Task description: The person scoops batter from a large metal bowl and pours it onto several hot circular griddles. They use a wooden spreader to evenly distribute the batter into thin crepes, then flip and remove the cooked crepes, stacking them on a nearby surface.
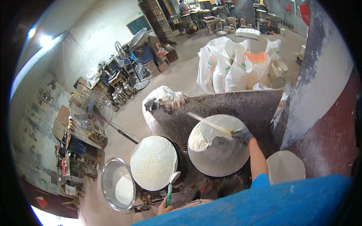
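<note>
We saw the pale batter (pixel 198 140) on the right-hand round pan (pixel 218 162), spread across its upper part; it looked creamy and thick at the left and thinned to a smooth whitish film toward the top, ending in a ragged, wavy edge above bare, dull grey metal. Our right hand (pixel 243 136), in what looked like a dark glove, was closed around the near end of a long, flat paddle (pixel 209 123), which slanted up and left across the pan; we could not tell whether its blade touched the batter. Our left hand (pixel 164 208) gripped the green handle of a ladle (pixel 174 177), whose whitish bowl stood at the near right edge of the left-hand round pan (pixel 154 162). There we found an even, cream-coloured layer reaching nearly to the rim, its surface faintly mottled. Left of that we had a shiny metal basin (pixel 106 182), tilted in our view, with a smooth white mass (pixel 125 189) inside. To the right of both pans we saw a plain, pale round surface (pixel 286 166), and behind them a low, dark partition (pixel 226 103) with white sacks (pixel 230 73) beyond it.
</note>
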The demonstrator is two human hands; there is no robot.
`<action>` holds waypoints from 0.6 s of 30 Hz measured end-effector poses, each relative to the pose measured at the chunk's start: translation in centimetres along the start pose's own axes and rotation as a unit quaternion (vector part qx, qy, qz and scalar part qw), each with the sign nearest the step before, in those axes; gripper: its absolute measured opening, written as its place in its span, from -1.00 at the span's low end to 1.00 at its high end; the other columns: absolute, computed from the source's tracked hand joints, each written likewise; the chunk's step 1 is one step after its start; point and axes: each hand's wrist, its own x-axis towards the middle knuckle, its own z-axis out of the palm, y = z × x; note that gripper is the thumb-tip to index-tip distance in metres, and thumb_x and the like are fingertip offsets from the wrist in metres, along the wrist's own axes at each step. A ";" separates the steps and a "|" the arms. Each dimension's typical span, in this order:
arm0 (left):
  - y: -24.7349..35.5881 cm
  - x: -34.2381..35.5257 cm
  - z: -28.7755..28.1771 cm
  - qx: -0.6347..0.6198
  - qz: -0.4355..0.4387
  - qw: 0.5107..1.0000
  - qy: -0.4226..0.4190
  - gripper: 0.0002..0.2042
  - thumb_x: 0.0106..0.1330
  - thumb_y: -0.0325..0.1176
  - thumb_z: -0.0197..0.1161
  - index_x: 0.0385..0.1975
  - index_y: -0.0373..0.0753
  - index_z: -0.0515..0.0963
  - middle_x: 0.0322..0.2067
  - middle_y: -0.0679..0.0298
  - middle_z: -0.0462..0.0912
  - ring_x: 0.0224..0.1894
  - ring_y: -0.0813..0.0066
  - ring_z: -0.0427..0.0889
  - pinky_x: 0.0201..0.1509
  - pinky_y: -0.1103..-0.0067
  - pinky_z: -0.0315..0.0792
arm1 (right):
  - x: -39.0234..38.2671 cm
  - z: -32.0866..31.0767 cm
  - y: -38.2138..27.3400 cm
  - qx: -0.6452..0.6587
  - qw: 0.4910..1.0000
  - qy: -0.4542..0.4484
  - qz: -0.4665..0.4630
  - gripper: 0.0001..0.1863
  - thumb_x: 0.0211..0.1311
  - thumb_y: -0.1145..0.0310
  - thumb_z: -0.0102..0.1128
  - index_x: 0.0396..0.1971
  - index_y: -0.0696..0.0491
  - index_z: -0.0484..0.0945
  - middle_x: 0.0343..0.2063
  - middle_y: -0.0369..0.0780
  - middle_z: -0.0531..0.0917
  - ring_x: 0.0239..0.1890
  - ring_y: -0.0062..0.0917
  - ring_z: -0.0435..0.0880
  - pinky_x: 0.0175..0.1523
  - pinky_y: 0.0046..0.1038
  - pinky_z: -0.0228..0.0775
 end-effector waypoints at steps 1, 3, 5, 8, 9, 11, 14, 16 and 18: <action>-0.5 0.0 -0.1 0.015 0.015 1.000 0.002 -0.33 0.12 -0.57 0.13 0.29 -0.14 0.09 -0.48 0.34 0.44 -0.58 0.64 0.34 -0.51 0.63 0.22 | 0.5 0.4 -0.5 -0.083 0.996 -0.030 -0.006 -0.68 -0.10 0.18 0.33 -0.36 0.06 0.63 -0.56 -0.34 0.61 -0.46 -0.62 0.53 -0.36 -0.52 0.36; -1.6 0.4 -0.1 0.015 0.067 0.998 0.001 -0.32 0.11 -0.57 0.14 0.29 -0.15 0.10 -0.46 0.34 0.45 -0.57 0.64 0.35 -0.50 0.64 0.24 | -0.9 0.7 -1.0 -0.138 0.972 -0.103 0.162 -0.71 -0.11 0.21 0.34 -0.38 0.05 0.64 -0.51 -0.34 0.64 -0.43 -0.64 0.55 -0.34 -0.52 0.38; -2.9 0.8 0.1 -0.026 0.135 0.990 -0.008 -0.31 0.10 -0.58 0.15 0.29 -0.15 0.10 -0.46 0.35 0.45 -0.56 0.65 0.36 -0.49 0.65 0.25 | -5.3 -1.0 -0.7 -0.040 0.958 -0.165 0.230 -0.76 -0.08 0.27 0.34 -0.39 0.05 0.64 -0.47 -0.32 0.66 -0.42 -0.63 0.57 -0.32 -0.51 0.42; -4.5 1.1 0.2 -0.052 0.082 0.995 0.000 -0.30 0.08 -0.58 0.17 0.28 -0.16 0.11 -0.48 0.37 0.45 -0.55 0.66 0.37 -0.49 0.67 0.26 | -9.6 -3.5 0.0 0.027 0.957 -0.257 0.132 -0.83 -0.03 0.35 0.32 -0.38 0.03 0.64 -0.50 -0.29 0.65 -0.43 -0.60 0.58 -0.31 -0.50 0.45; -4.9 1.0 0.2 -0.062 0.122 0.991 0.002 -0.31 0.08 -0.59 0.17 0.28 -0.16 0.12 -0.52 0.39 0.43 -0.56 0.67 0.36 -0.50 0.68 0.25 | -9.7 -3.7 0.0 -0.109 0.967 -0.191 0.129 -0.77 -0.03 0.40 0.32 -0.30 0.05 0.64 -0.49 -0.29 0.65 -0.47 -0.63 0.55 -0.34 -0.53 0.42; -5.3 0.7 0.1 -0.037 0.091 0.995 0.013 -0.31 0.08 -0.58 0.18 0.28 -0.15 0.12 -0.52 0.41 0.42 -0.56 0.67 0.35 -0.50 0.68 0.24 | -7.0 -2.9 -0.1 -0.292 0.944 -0.126 -0.083 -0.70 -0.05 0.42 0.34 -0.22 0.06 0.62 -0.48 -0.30 0.65 -0.48 -0.62 0.53 -0.37 -0.51 0.39; -5.3 0.0 -0.1 -0.069 0.087 0.994 0.009 -0.31 0.07 -0.57 0.18 0.28 -0.16 0.13 -0.51 0.41 0.41 -0.56 0.67 0.35 -0.49 0.67 0.24 | -0.7 0.8 -0.6 0.144 0.985 -0.040 0.090 -0.73 -0.04 0.35 0.34 -0.27 0.07 0.63 -0.54 -0.29 0.63 -0.55 -0.63 0.48 -0.44 -0.46 0.32; -5.2 -0.5 -0.3 -0.090 0.067 0.994 0.004 -0.31 0.08 -0.56 0.19 0.28 -0.16 0.13 -0.51 0.41 0.41 -0.55 0.67 0.34 -0.49 0.67 0.24 | 1.4 2.1 -0.8 -0.019 0.982 -0.119 0.146 -0.72 -0.06 0.26 0.34 -0.33 0.06 0.62 -0.57 -0.24 0.60 -0.56 -0.65 0.47 -0.45 -0.47 0.30; -5.2 -0.8 -0.2 -0.102 0.040 0.994 0.002 -0.31 0.09 -0.55 0.19 0.28 -0.15 0.12 -0.51 0.40 0.42 -0.55 0.67 0.34 -0.48 0.66 0.25 | 0.2 1.5 -1.0 -0.329 0.918 -0.191 0.110 -0.67 -0.18 0.24 0.31 -0.33 0.04 0.59 -0.48 -0.15 0.63 -0.54 -0.35 0.51 -0.41 -0.43 0.34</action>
